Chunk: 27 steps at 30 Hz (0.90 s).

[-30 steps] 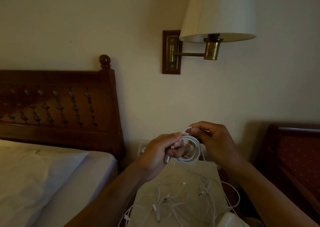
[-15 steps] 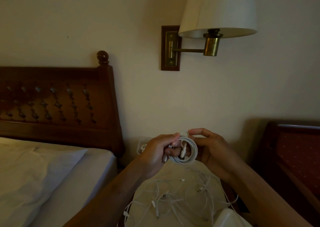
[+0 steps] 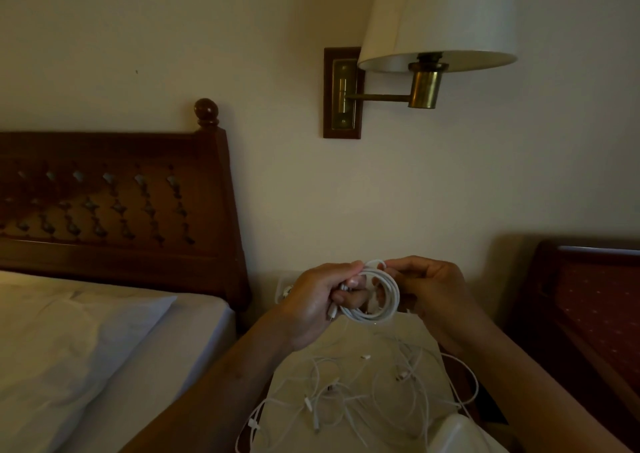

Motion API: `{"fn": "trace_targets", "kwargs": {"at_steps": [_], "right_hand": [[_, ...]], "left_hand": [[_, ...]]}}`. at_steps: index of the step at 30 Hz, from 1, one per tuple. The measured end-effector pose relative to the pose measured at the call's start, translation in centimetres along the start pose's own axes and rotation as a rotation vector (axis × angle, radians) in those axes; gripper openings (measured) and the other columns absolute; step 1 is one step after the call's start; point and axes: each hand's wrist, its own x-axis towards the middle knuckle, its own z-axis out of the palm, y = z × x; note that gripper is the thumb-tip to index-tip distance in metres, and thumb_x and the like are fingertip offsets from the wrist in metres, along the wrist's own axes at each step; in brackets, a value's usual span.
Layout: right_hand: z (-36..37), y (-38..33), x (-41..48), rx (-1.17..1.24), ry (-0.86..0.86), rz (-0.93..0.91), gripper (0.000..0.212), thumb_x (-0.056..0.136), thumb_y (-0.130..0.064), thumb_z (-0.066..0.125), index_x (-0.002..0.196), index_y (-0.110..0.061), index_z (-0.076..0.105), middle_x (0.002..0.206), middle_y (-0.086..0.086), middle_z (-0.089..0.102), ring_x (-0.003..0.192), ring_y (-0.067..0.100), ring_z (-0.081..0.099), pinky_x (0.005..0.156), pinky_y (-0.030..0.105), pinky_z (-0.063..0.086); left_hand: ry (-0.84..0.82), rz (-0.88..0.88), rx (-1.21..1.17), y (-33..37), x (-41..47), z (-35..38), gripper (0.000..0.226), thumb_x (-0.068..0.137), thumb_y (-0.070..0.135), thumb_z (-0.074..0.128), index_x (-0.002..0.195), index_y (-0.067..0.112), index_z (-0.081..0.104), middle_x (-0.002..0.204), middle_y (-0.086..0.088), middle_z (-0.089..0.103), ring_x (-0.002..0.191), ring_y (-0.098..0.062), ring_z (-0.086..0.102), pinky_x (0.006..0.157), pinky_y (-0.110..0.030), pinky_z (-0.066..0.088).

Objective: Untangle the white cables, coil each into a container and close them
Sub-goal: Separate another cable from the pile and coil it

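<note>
— Where is the coil?
— The coil (image 3: 391, 300) is held up in the air between both hands, above the table (image 3: 381, 335). It is a few white loops stacked into one ring.
— How does the left hand hold it?
— The left hand (image 3: 315, 305) grips the ring's left side, with its fingers (image 3: 353, 283) curled through the loops and the thumb pressed on top. A plug end pokes out below the palm.
— And the right?
— The right hand (image 3: 433, 286) pinches the top of the ring between thumb and forefinger. Its other fingers are curled behind the coil.
— What lies below?
— The cables (image 3: 346, 400) sprawl tangled over the pale tabletop, and some loops hang over its right and near edges. A white container (image 3: 457, 433) sits at the near right corner, cut off by the edge of view. I cannot tell whether it is open or closed.
— Around that?
— The bed (image 3: 104, 348) is on the left, its headboard (image 3: 121, 203) against the wall. A lamp (image 3: 436, 20) is on the wall above, and there is red padding (image 3: 595, 314) in a dark wood frame on the right
</note>
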Motion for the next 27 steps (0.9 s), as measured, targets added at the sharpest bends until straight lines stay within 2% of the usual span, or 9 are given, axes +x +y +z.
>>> {"fn": "trace_targets", "kwargs": {"at_steps": [3, 6, 10, 13, 15, 17, 22, 27], "right_hand": [[0.2, -0.4, -0.1, 0.095, 0.008, 0.065, 0.018, 0.079, -0.013, 0.075, 0.093, -0.002, 0.079, 0.095, 0.022, 0.077, 0.082, 0.035, 0.076, 0.066, 0.033, 0.06], [0.2, -0.7, 0.0, 0.015, 0.076, 0.045, 0.01, 0.092, -0.005, 0.068, 0.096, -0.003, 0.077, 0.094, 0.019, 0.078, 0.082, 0.033, 0.076, 0.068, 0.036, 0.061], [0.3, -1.1, -0.2, 0.018, 0.016, 0.032, 0.012, 0.096, -0.004, 0.063, 0.097, -0.005, 0.075, 0.094, 0.017, 0.077, 0.081, 0.031, 0.075, 0.066, 0.033, 0.06], [0.5, -1.1, -0.5, -0.082, 0.05, -0.148, 0.014, 0.096, -0.001, 0.062, 0.093, -0.008, 0.074, 0.089, 0.013, 0.077, 0.08, 0.028, 0.076, 0.067, 0.029, 0.061], [0.6, -1.1, -0.5, -0.195, 0.088, -0.282, 0.016, 0.096, 0.0, 0.063, 0.093, -0.011, 0.075, 0.086, 0.008, 0.077, 0.079, 0.023, 0.076, 0.07, 0.026, 0.061], [0.6, -1.3, -0.5, -0.264, 0.126, -0.323, 0.019, 0.093, 0.0, 0.067, 0.091, -0.016, 0.077, 0.083, 0.001, 0.078, 0.074, 0.014, 0.073, 0.069, 0.02, 0.058], [0.9, -1.0, -0.8, -0.142, 0.139, -0.213, 0.017, 0.093, -0.001, 0.067, 0.091, -0.014, 0.078, 0.082, 0.006, 0.079, 0.074, 0.022, 0.077, 0.064, 0.023, 0.06], [1.1, -1.4, -0.9, -0.022, 0.111, -0.075, 0.014, 0.094, -0.002, 0.064, 0.091, -0.008, 0.076, 0.084, 0.014, 0.077, 0.071, 0.024, 0.075, 0.06, 0.025, 0.058]], "left_hand": [[-0.011, -0.002, 0.075, 0.5, 0.0, 0.1, 0.041, 0.106, 0.036, 0.043, 0.068, 0.02, 0.046, 0.06, 0.004, 0.023, 0.058, -0.013, 0.015, 0.059, -0.029, 0.022], [0.005, 0.001, 0.082, 0.7, 0.0, 0.0, 0.04, 0.105, 0.034, 0.047, 0.068, 0.019, 0.045, 0.061, 0.004, 0.022, 0.057, -0.012, 0.016, 0.059, -0.029, 0.02], [0.033, 0.04, 0.108, 0.5, 0.1, -0.2, 0.042, 0.103, 0.034, 0.048, 0.064, 0.021, 0.048, 0.059, 0.004, 0.025, 0.055, -0.01, 0.019, 0.058, -0.032, 0.015], [-0.012, 0.069, 0.077, 0.0, 0.2, -0.3, 0.041, 0.104, 0.029, 0.046, 0.063, 0.021, 0.047, 0.059, 0.004, 0.025, 0.052, -0.009, 0.022, 0.054, -0.024, 0.022], [-0.071, 0.081, 0.063, -0.3, 0.1, -0.2, 0.042, 0.106, 0.027, 0.044, 0.064, 0.02, 0.046, 0.057, 0.006, 0.026, 0.053, -0.011, 0.022, 0.056, -0.027, 0.022], [-0.102, 0.095, 0.066, -0.7, 0.1, 0.0, 0.043, 0.108, 0.026, 0.04, 0.066, 0.021, 0.045, 0.058, 0.006, 0.027, 0.055, -0.014, 0.022, 0.059, -0.029, 0.023], [-0.074, 0.122, 0.109, -0.8, 0.2, -0.2, 0.041, 0.107, 0.028, 0.042, 0.067, 0.021, 0.046, 0.062, 0.0, 0.026, 0.058, -0.017, 0.021, 0.06, -0.03, 0.022], [-0.034, 0.133, 0.092, -0.5, 0.3, -0.3, 0.041, 0.103, 0.025, 0.046, 0.062, 0.024, 0.051, 0.065, 0.007, 0.039, 0.056, -0.008, 0.03, 0.057, -0.018, 0.033]]}}
